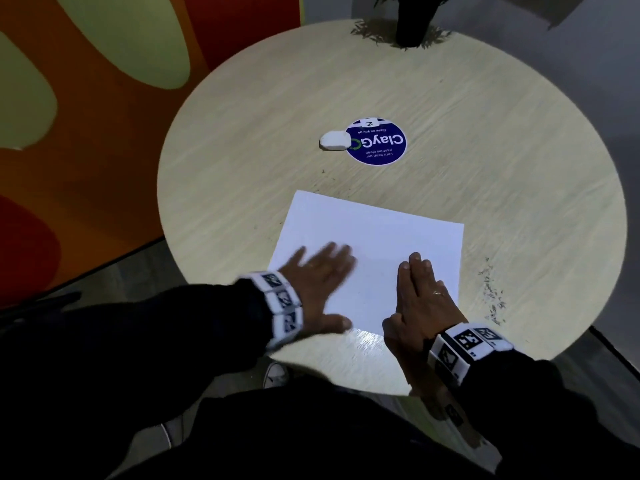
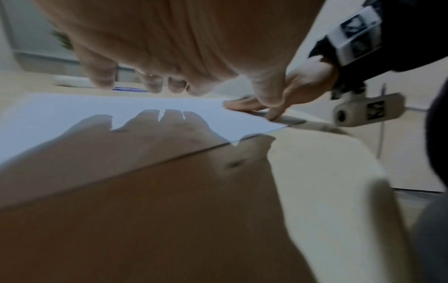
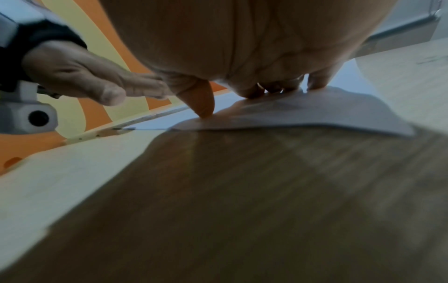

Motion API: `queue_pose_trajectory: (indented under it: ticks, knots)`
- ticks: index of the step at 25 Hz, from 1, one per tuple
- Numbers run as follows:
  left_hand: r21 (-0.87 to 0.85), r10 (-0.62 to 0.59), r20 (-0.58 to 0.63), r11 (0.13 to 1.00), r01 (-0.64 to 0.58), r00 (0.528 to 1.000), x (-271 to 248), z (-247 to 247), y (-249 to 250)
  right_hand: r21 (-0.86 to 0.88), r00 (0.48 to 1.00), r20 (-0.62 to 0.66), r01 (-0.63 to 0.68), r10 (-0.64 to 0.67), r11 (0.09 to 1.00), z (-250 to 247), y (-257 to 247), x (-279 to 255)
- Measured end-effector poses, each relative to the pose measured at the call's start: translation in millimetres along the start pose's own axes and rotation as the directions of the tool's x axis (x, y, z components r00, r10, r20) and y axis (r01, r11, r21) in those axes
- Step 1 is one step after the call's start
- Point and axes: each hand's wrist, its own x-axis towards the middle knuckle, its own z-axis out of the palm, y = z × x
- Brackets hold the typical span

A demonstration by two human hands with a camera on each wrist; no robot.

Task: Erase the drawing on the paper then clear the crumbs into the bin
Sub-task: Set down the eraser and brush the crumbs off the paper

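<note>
A white sheet of paper (image 1: 374,244) lies on the round wooden table (image 1: 450,133), near its front edge; no drawing shows on it. My left hand (image 1: 318,278) hovers flat, fingers spread, just above the sheet's near left part (image 2: 72,118). My right hand (image 1: 419,292) lies flat on the near right part, fingers straight and together, its thumb (image 3: 201,103) touching the paper (image 3: 315,113). A white eraser (image 1: 334,140) rests further back, beside a blue round sticker (image 1: 375,142). Dark eraser crumbs (image 1: 493,296) are scattered on the table right of the sheet. No bin is in view.
A black plant pot (image 1: 414,20) stands at the table's far edge. An orange, red and green patterned wall (image 1: 86,116) runs along the left. The table's front edge is close to my body.
</note>
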Motion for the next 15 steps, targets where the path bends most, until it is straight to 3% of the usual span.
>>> queue_pose_trajectory:
  ticks: [2,4,5,7,9,10,11,13,15]
  knots:
    - [0.001,0.164,0.038,0.986,-0.164,0.986,10.4,4.5,34.9,-0.019,0.999,0.033,-0.007,0.008,1.0,-1.1,0.0,0.3]
    - [0.021,0.193,0.068,0.981,-0.195,0.979,11.5,10.6,40.2,-0.04,0.999,0.047,-0.004,0.006,0.999,-1.7,0.6,-0.3]
    - [0.03,0.161,0.06,0.986,-0.163,0.985,9.6,13.1,27.7,-0.047,0.999,0.05,-0.003,0.006,0.999,-2.4,1.4,-0.3]
    - [0.049,-0.019,0.039,0.999,0.018,0.999,1.0,12.4,-12.5,-0.044,0.998,0.054,-0.009,0.012,0.999,-2.9,1.6,-0.1]
    - [0.051,-0.23,0.039,0.972,0.228,0.972,-6.4,5.4,-51.6,-0.024,0.999,0.05,-0.016,0.017,1.0,-2.8,-0.1,-0.6]
    - [0.041,-0.27,0.048,0.963,0.268,0.962,-8.5,1.4,-60.0,-0.014,0.999,0.048,-0.018,0.019,1.0,-2.5,-0.6,-0.7]
    - [0.021,-0.238,0.04,0.971,0.237,0.97,-7.7,-1.5,-58.3,-0.006,0.999,0.047,-0.02,0.02,1.0,-2.6,-1.0,-0.5]
    - [-0.007,-0.018,-0.014,1.0,0.018,1.0,0.3,-2.8,-24.6,-0.013,0.998,0.057,-0.019,0.02,1.0,-2.5,-0.7,0.4]
    - [-0.025,0.217,0.023,0.976,-0.217,0.976,11.1,5.0,20.3,-0.029,0.997,0.08,-0.02,0.023,0.999,-3.8,0.9,0.5]
